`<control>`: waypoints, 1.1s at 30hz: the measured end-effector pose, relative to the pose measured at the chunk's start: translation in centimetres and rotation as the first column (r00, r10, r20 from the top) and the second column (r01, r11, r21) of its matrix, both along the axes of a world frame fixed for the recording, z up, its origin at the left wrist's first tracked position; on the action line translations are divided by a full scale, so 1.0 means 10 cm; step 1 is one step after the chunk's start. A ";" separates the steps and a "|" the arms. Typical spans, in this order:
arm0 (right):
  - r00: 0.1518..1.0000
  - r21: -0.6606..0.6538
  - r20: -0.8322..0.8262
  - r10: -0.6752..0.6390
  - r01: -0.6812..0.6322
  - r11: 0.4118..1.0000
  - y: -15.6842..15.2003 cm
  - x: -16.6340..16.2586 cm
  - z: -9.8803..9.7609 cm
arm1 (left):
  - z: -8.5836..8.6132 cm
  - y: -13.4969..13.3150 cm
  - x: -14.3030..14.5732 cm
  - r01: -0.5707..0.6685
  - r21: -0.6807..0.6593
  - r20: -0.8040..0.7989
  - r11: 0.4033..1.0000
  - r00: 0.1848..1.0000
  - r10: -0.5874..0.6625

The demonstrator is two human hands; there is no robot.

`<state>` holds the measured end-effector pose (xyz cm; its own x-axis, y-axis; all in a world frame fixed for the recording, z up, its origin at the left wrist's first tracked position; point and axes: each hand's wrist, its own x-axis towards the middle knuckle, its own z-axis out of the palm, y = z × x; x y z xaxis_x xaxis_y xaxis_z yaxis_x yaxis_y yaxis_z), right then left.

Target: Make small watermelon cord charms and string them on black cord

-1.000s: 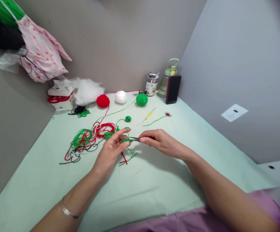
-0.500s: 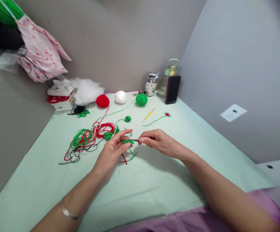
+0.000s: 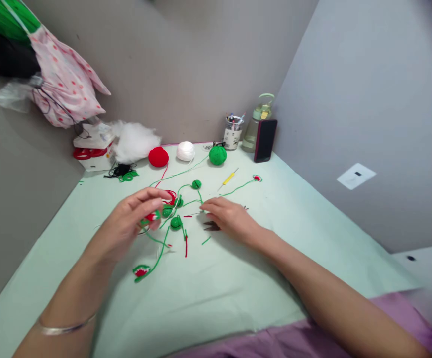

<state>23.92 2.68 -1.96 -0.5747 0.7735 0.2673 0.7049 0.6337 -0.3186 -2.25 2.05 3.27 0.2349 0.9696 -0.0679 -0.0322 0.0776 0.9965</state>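
Note:
My left hand [image 3: 128, 221] is raised over the left-middle of the table, its fingers curled round a small red, white and green crocheted piece [image 3: 152, 217]. Motion smears it a little. Low on the table lies my right hand [image 3: 232, 218], fingers together, tips beside a thin needle-like line [image 3: 193, 214]; what they pinch is hidden. Dark pointed blades [image 3: 212, 226], apparently scissors, stick out from under that hand. Between the hands are a green crocheted ball [image 3: 176, 223] and a red yarn scrap [image 3: 186, 246]. Nearer me rests another crocheted slice [image 3: 141, 271] with a green tail.
Red [image 3: 158, 156], white [image 3: 186, 150] and green [image 3: 217, 155] yarn balls line the back. A yellow crochet hook [image 3: 228, 178] and a small crocheted piece [image 3: 257, 177] lie to the right. Behind stand a pen cup [image 3: 232, 136], a bottle [image 3: 251, 134] and a phone [image 3: 265, 140].
My hands have moved apart. The left went left and nearer me; the right lowered to the table, where dark blades now show under it. A crocheted slice now lies near the front.

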 end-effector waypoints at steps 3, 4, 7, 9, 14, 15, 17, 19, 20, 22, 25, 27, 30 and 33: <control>0.968 0.072 0.235 0.083 -0.103 0.992 0.00 -0.17 -0.03 | 0.04 0.02 -0.10 0.002 0.049 0.006 0.999 1.000 -0.003; 0.951 0.083 0.297 0.086 -0.115 0.990 -0.01 -0.20 -0.03 | 0.04 0.02 -0.11 -0.001 0.063 -0.019 0.998 1.000 0.002; 0.933 0.081 0.356 0.053 -0.088 0.993 -0.02 -0.25 -0.01 | 0.01 0.00 -0.03 -0.001 0.098 -0.189 0.995 0.982 0.020; 0.948 0.042 0.317 0.027 -0.042 0.998 -0.02 -0.26 -0.02 | -0.02 -0.01 0.04 0.034 0.119 -0.271 0.992 0.963 0.000; 0.977 -0.031 0.203 -0.057 0.065 0.997 0.01 -0.20 -0.02 | -0.10 0.00 0.14 -0.003 0.171 -0.217 0.985 0.975 0.041; 0.989 -0.079 0.125 -0.080 0.090 0.993 0.01 -0.18 0.01 | -0.11 0.00 0.14 -0.033 0.176 -0.193 0.984 0.979 0.067; 0.976 -0.304 -0.168 -0.141 0.085 0.949 0.01 -0.13 0.08 | -0.14 -0.01 0.16 -0.083 0.171 -0.145 0.982 0.983 0.109; 0.818 -0.565 -0.509 -0.269 -0.081 0.821 -0.02 -0.09 0.17 | -0.17 -0.03 0.21 -0.091 0.139 -0.095 0.986 0.990 0.104; 0.708 -0.636 -0.618 -0.342 -0.194 0.747 -0.04 -0.07 0.21 | -0.19 -0.05 0.24 -0.066 0.112 -0.066 0.991 0.995 0.073; 0.547 -0.669 -0.714 -0.436 -0.352 0.655 -0.07 -0.06 0.29 | -0.23 -0.10 0.33 0.038 0.056 -0.006 0.998 0.999 -0.038; 0.422 -0.647 -0.761 -0.493 -0.451 0.614 -0.09 -0.07 0.35 | -0.30 -0.16 0.47 0.213 -0.022 0.024 0.977 0.977 -0.212; 0.360 -0.629 -0.777 -0.515 -0.465 0.623 -0.08 -0.05 0.37 | -0.36 -0.18 0.52 0.294 -0.052 0.006 0.954 0.956 -0.294; 0.259 -0.613 -0.787 -0.560 -0.433 0.661 -0.03 0.02 0.37 | -0.42 -0.18 0.53 0.313 -0.093 -0.025 0.945 0.948 -0.316; 0.182 -0.605 -0.789 -0.587 -0.396 0.690 0.02 0.11 0.37 | -0.44 -0.17 0.51 0.316 -0.119 -0.014 0.941 0.947 -0.320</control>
<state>25.01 2.86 1.76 -0.1706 0.9844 -0.0436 -0.4098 -0.1112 -0.9054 2.89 0.31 -1.16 0.5258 0.8300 -0.1862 0.0451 0.1913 0.9805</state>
